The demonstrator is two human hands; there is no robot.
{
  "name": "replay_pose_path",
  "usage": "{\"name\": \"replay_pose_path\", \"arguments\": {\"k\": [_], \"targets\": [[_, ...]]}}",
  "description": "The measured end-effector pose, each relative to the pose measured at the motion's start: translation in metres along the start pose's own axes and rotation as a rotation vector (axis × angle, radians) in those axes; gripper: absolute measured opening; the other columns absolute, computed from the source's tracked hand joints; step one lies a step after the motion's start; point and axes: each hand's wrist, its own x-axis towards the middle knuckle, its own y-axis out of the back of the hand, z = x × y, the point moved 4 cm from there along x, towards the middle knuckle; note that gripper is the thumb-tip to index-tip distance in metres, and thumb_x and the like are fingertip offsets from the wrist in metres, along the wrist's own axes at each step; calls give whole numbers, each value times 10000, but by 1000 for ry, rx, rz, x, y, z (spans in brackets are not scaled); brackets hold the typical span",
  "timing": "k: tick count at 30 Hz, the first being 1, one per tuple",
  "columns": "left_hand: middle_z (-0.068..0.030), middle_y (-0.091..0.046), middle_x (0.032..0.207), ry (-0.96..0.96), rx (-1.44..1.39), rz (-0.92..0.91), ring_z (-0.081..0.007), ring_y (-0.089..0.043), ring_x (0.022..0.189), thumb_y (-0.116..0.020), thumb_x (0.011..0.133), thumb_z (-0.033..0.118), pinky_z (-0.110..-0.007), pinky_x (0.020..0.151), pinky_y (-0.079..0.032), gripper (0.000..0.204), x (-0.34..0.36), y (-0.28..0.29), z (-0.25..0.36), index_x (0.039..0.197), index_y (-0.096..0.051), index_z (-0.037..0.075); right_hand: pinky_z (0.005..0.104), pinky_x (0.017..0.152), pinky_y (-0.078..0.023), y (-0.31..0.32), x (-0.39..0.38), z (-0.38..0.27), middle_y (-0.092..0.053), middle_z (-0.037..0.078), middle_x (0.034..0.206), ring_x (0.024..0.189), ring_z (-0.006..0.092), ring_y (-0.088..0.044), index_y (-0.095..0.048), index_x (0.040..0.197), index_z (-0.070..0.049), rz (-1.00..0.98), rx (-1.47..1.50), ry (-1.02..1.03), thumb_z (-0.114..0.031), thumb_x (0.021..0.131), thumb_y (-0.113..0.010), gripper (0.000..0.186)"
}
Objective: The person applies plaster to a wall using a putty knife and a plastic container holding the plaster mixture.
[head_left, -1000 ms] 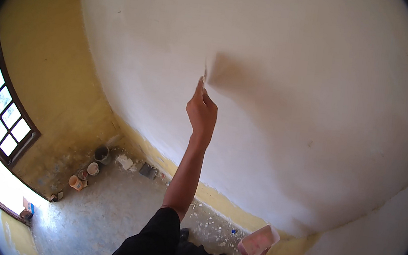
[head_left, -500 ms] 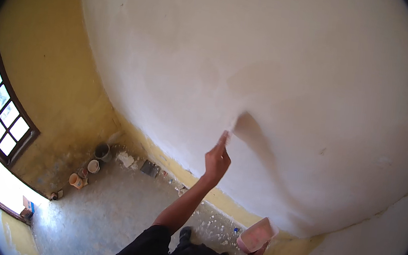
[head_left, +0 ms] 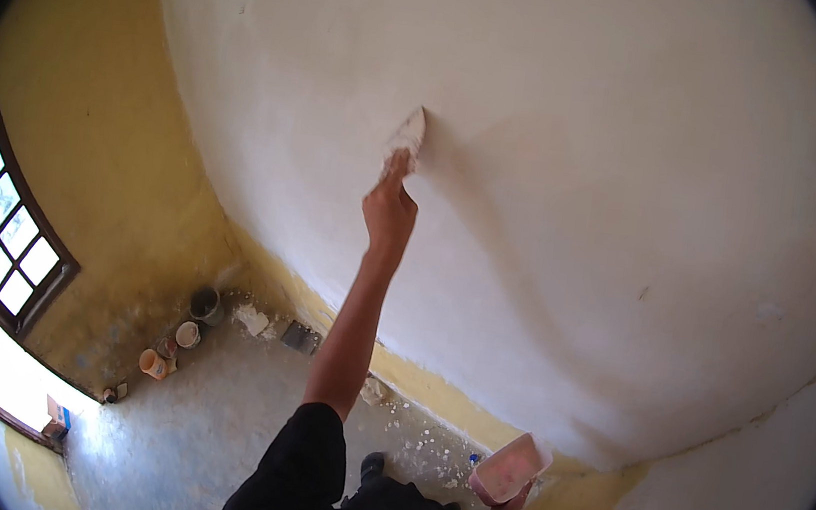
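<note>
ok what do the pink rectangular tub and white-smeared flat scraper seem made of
Pink rectangular tub: probably smooth plastic; its thin walls and rounded corners look moulded. White-smeared flat scraper: possibly a thin metal blade, judging by its flat, tapered shape, but the pale smears hide the finish.

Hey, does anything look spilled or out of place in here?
Yes: white spatters dot the gray floor below the white wall, and a pale patch lies near the dark bucket. Both look like spills against the darker gray.
</note>
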Motion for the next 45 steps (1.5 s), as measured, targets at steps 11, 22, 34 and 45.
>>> {"name": "replay_pose_path", "arguments": {"k": [11,22,34,45], "targets": [[-144,-603,1261,5,-151,-353,-307,-581,1164,-494,753,-125,-388,878,-545,560,-157,-5,62,1258,-589,99,459,1027,-426,14,12,-1,-494,107,1329,1212,280,-504,-358,1408,-102,13,363,-236,-515,1002,-360,579],[-258,-452,1392,182,11,-185,-382,-468,1273,-477,807,-123,-413,918,-522,594,-101,-49,43,1389,-414,-19,471,1027,-429,11,24,6,-497,105,1337,1222,302,-500,-377,1406,-110,100,483,-226,-504,998,-384,567],[-227,-640,1146,179,-197,-214,-356,-671,950,-501,845,-83,-377,683,-562,495,-193,-1,57,1331,-520,8,450,1000,-454,14,11,2,-526,79,1284,1186,265,-525,-398,1385,-131,137,414,-233,-487,991,-416,531],[-243,-656,770,371,19,76,-431,-632,712,-490,820,-27,-472,646,-501,376,-53,-16,48,1171,-621,-3,463,1024,-433,19,12,-1,-506,99,1330,1207,291,-513,-386,1401,-123,159,407,-213,-485,995,-396,544]]}}
